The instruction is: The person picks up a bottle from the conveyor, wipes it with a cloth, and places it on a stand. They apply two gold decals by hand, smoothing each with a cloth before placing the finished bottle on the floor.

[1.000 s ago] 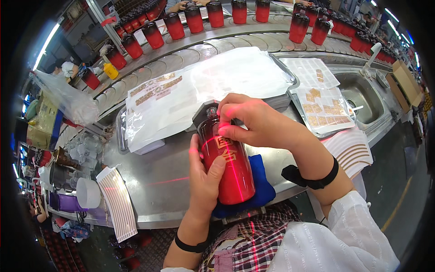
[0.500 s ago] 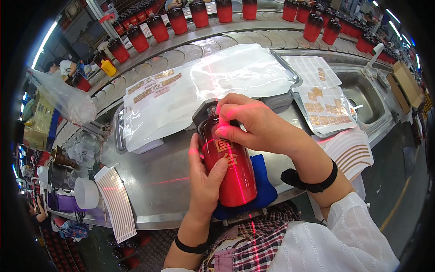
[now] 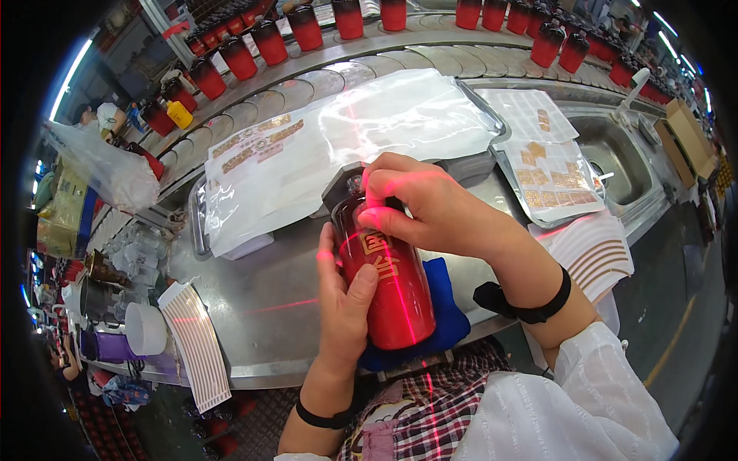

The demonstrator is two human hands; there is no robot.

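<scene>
A red bottle with gold characters lies tilted on a blue cloth at the near edge of a steel table. My left hand grips its left side, thumb across the front. At the bottle's shoulder and neck, my right hand presses its fingertips on the upper front. A thin red laser line runs down the bottle's face.
A steel tray covered with clear plastic sheets of gold labels lies behind the bottle. More label sheets and a sink are at right. Striped sheets lie at left, and others at right. Several red bottles ride a curved conveyor beyond.
The bottles on the conveyor have shifted along the curve. My hands and the held bottle stay almost where they were; the right fingers shifted slightly on the bottle's shoulder.
</scene>
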